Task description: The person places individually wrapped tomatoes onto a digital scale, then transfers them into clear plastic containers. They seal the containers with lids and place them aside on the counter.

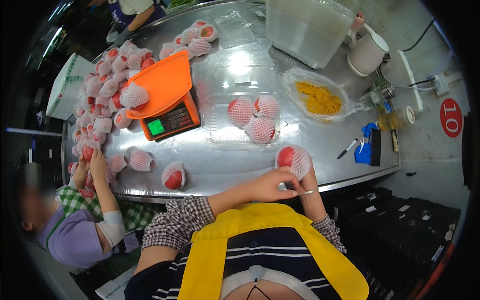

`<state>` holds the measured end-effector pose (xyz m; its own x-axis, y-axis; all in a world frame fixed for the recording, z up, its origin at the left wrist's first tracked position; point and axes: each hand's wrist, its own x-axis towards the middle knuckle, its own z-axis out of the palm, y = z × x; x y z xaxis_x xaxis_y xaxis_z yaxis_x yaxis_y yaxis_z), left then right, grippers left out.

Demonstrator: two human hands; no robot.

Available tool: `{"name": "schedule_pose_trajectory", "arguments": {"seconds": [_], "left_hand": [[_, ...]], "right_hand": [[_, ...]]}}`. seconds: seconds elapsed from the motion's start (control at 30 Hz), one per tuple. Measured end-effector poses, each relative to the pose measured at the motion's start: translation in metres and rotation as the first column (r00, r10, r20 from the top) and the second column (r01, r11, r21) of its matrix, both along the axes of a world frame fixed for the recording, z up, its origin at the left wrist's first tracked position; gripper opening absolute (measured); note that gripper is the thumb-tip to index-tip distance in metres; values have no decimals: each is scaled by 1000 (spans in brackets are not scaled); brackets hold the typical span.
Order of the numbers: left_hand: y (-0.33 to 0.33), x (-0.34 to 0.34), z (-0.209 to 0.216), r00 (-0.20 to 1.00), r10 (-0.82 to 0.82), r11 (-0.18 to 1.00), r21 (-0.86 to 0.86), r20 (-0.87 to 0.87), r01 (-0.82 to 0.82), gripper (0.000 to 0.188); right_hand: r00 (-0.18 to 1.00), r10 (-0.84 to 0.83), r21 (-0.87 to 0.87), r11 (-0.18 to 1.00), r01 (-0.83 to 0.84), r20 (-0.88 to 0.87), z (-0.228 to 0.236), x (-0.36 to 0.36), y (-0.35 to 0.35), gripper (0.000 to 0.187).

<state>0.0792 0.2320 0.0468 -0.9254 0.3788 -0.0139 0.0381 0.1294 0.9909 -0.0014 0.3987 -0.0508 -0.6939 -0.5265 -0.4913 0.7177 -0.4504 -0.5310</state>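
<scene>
A round red fruit in a white foam net [294,163] rests in my right hand [309,184], whose fingers are mostly hidden behind it. My left hand [278,185] reaches across to its lower side, with thumb and fingers bent together at the net's edge. Beyond my hands, three more netted fruits [261,129] sit in a clear plastic clamshell box [215,131]. A single netted fruit [174,176] lies left of my hands near the table's front edge.
An orange scale [172,82] bears a netted fruit, beside a large fruit pile [107,90]. Stacked clear boxes [305,35], a bag of yellow rubber bands [320,98], a kettle [369,52], jars and a marker [347,149] stand right. A co-worker [82,225] handles fruit at left.
</scene>
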Motion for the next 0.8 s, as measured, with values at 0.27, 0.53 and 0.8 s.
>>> {"name": "schedule_pose_trajectory", "arguments": {"seconds": [0.27, 0.53, 0.8], "left_hand": [[8, -6, -2, 959, 65, 925, -345, -277, -162, 33], [-49, 6, -31, 876, 395, 825, -311, -279, -471, 24], [-184, 30, -31, 630, 732, 492, -440, -259, -752, 41]], "right_hand": [[989, -36, -229, 971, 68, 141, 43, -15, 6, 48], [941, -75, 381, 902, 205, -330, 51, -74, 73, 52], [497, 770, 811, 46, 583, -401, 67, -104, 109, 51]]}}
